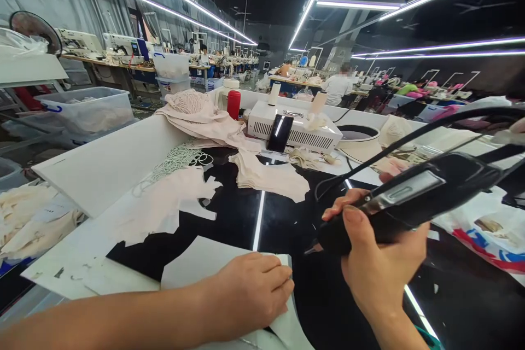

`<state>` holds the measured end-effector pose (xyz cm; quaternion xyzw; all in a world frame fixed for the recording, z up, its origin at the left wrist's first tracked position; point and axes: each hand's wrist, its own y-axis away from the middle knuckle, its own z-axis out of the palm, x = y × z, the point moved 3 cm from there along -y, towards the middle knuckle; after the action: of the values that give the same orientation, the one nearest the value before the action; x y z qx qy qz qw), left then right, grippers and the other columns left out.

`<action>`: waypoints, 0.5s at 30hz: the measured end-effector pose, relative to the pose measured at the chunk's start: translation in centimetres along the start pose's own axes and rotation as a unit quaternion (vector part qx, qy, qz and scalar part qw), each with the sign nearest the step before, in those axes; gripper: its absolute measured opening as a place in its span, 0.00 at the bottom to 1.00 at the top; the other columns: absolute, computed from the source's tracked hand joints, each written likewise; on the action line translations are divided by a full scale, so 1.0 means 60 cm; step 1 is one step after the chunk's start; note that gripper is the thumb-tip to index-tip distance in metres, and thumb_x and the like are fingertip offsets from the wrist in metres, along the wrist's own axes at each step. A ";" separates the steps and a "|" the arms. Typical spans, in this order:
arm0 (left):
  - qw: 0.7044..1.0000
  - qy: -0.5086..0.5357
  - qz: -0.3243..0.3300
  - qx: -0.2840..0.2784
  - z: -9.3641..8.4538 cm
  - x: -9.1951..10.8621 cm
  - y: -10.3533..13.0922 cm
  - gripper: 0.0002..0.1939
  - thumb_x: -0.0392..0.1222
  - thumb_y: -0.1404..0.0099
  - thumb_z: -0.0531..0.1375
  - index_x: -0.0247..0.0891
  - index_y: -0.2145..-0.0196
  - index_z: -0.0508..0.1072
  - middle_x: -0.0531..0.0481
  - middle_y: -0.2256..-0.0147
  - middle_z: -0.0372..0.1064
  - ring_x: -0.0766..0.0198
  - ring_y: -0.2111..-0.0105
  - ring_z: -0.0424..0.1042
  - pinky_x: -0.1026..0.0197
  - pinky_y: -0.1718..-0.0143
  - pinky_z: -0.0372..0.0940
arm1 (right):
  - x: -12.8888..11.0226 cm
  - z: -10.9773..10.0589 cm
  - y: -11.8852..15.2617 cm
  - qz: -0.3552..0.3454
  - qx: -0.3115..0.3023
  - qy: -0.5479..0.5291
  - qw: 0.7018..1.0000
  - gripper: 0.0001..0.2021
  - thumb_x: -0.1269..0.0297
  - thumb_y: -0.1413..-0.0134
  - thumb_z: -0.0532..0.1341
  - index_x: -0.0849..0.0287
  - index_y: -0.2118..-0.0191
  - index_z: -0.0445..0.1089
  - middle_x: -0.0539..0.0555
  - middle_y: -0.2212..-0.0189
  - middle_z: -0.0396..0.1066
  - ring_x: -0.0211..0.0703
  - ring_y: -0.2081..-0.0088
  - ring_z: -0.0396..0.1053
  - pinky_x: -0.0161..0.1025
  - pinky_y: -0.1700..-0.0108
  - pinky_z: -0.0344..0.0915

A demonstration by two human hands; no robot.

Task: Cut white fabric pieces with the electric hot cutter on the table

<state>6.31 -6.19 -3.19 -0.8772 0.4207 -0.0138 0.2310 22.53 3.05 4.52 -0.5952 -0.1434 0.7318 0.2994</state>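
My right hand [381, 262] is wrapped round a black corded handheld tool [426, 191], held tilted above the black tabletop with a small pointed tip at its lower left end. Low in the middle, my left hand [256, 287] has its fingers curled together on a pale sheet [205, 262] lying on the table; whether it grips the sheet's edge is hard to see. Beyond my left hand lie cut cream fabric pieces [274, 178] in a stack, and more cut white pieces [164, 202] sit to the left.
Behind the stack, a dark phone [280, 133] leans on a white vented box [299, 128]. Nearby are a red bottle [233, 104], piled fabric [200, 115] and green cord [182, 158]. A plastic bag [488, 229] lies right. Another person's fingers [392, 168] show behind the tool.
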 end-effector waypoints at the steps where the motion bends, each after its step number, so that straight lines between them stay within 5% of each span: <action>1: 1.000 -0.002 0.001 0.004 0.001 0.001 0.000 0.09 0.41 0.18 0.61 0.34 0.52 0.78 0.42 0.52 0.80 0.60 0.51 0.78 0.62 0.49 0.73 | 0.006 0.004 0.003 0.012 -0.007 -0.015 1.000 0.30 0.58 0.49 0.81 0.52 0.45 0.70 0.45 0.66 0.77 0.41 0.72 0.74 0.43 0.67 0.76; 15: 1.000 -0.005 -0.011 0.019 0.007 0.009 0.006 0.13 0.46 0.17 0.61 0.33 0.47 0.79 0.43 0.49 0.81 0.62 0.47 0.78 0.62 0.42 0.73 | 0.025 0.029 0.006 0.050 -0.038 -0.112 0.992 0.24 0.56 0.48 0.78 0.52 0.48 0.72 0.45 0.72 0.74 0.40 0.75 0.70 0.38 0.75 0.75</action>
<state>6.49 -6.66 -3.82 -0.8772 0.4097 -0.0198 0.2495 20.64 3.94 3.60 -0.5272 -0.1739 0.8017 0.2215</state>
